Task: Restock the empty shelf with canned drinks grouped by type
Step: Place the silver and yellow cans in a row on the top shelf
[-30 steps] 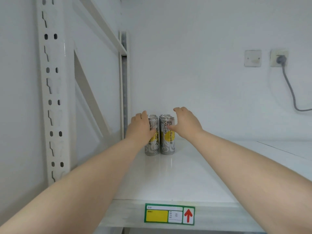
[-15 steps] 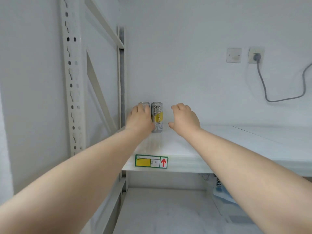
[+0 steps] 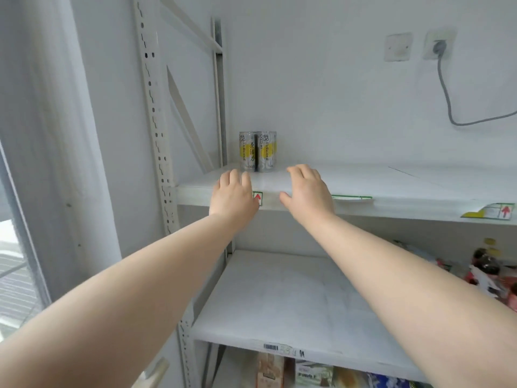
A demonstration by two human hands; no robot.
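Left hand (image 3: 233, 196) and right hand (image 3: 306, 191), fingers loosely extended and empty, at the front edge of the shelf (image 3: 363, 180). Behind, at its left rear, two cans (image 3: 267, 152) stand upright, long axes vertical, sides touching, labels forward.

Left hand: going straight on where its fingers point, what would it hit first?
Most likely the left can on the shelf; the left hand is open, short of it, though depth is unclear.
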